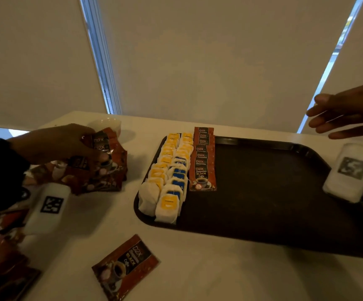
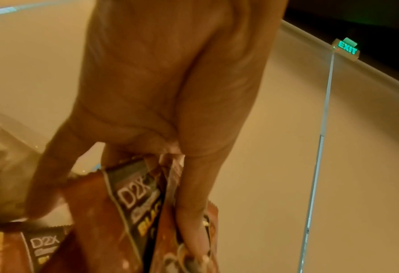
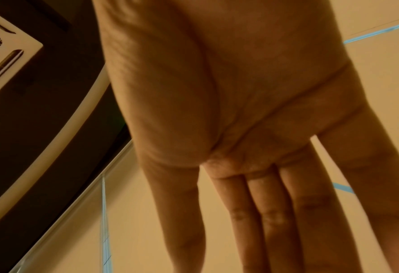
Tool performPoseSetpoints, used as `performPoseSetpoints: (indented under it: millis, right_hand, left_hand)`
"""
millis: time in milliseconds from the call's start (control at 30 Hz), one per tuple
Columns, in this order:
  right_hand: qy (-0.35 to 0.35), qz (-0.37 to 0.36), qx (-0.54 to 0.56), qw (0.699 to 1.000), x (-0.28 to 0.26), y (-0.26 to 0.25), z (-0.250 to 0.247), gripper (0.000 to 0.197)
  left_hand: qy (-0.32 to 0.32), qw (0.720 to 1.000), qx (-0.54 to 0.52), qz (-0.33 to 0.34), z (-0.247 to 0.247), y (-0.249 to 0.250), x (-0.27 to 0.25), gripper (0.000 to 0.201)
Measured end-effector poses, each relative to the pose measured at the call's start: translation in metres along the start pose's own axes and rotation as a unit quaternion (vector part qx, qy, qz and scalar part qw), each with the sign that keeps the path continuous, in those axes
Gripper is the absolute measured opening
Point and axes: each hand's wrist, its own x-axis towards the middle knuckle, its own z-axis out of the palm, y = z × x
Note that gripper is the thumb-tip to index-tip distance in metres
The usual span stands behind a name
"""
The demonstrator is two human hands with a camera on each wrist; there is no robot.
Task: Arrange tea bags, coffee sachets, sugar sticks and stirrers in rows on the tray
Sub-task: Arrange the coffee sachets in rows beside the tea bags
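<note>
My left hand grips a bunch of brown foil coffee sachets above the white bench, my right hand hovers with fingers straight, holding nothing, beyond the dark plastic tray holding rows of white tea bags.

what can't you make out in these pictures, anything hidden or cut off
- Head view: how many coffee sachets the left hand grips; they overlap.
- Head view: sachets at the lower left, cut by the edge and dark.
- Head view: the white cup's contents, hidden by its rim.
- Right wrist view: the tray, out of view behind the right hand.
</note>
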Motion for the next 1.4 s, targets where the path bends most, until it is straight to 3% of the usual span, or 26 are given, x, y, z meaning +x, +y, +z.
performPoseSetpoints:
  millis: [33,67,200,267,467,500,567,667,867,967,1100,1167,1300,1400]
  right_hand:
    - [-0.005,-0.006,-0.001,1.000,0.000,-0.003,0.005,0.104]
    - [-0.008,-0.014,-0.005,1.000,-0.001,-0.006,0.009,0.101]
    - [-0.018,-0.042,0.008,0.999,-0.006,-0.025,0.039,0.053]
    - [-0.029,-0.066,0.015,0.997,-0.008,-0.038,0.063,0.043]
    - [-0.144,-0.095,0.008,0.985,-0.009,-0.069,0.147,0.067]
    - [-0.153,-0.103,-0.003,0.983,-0.008,-0.072,0.158,0.063]
    - [-0.141,-0.118,0.001,0.983,-0.003,-0.074,0.173,0.047]
    - [-0.139,-0.092,0.095,0.981,0.005,-0.071,0.179,0.044]
    - [-0.105,-0.069,0.213,0.969,0.015,-0.070,0.182,0.032]
    - [-0.107,-0.073,0.252,0.959,0.018,-0.075,0.180,0.028]
    - [-0.109,-0.091,0.308,0.941,0.018,-0.075,0.176,0.032]
    - [-0.106,-0.098,0.311,0.939,0.017,-0.073,0.179,0.031]
    - [-0.075,-0.131,0.220,0.964,0.015,-0.067,0.189,0.023]
    - [-0.023,-0.167,0.154,0.974,0.013,-0.065,0.184,0.015]
  left_hand:
    - [0.030,0.999,-0.006,0.007,0.006,0.065,-0.046,0.033]
    - [0.044,0.998,-0.034,0.011,0.009,0.088,-0.059,0.024]
    - [0.093,0.983,-0.153,0.045,0.008,0.129,-0.070,0.014]
    - [0.080,0.979,-0.171,0.077,0.005,0.153,-0.072,0.015]
    - [-0.040,0.963,-0.208,0.166,0.010,0.220,-0.064,0.038]
    - [-0.060,0.959,-0.215,0.173,0.014,0.228,-0.062,0.046]
    - [-0.077,0.956,-0.218,0.182,0.021,0.235,-0.056,0.051]
    - [-0.045,0.948,-0.254,0.188,0.030,0.235,-0.048,0.041]
    - [-0.035,0.891,-0.424,0.158,0.045,0.230,-0.040,0.048]
    - [-0.068,0.860,-0.481,0.156,0.044,0.233,-0.042,0.032]
    - [-0.167,0.812,-0.540,0.147,0.038,0.233,-0.051,0.025]
    - [-0.164,0.814,-0.538,0.145,0.035,0.236,-0.055,0.021]
    - [-0.089,0.853,-0.496,0.138,0.039,0.242,-0.055,0.013]
    - [-0.084,0.848,-0.507,0.131,0.041,0.244,-0.054,0.014]
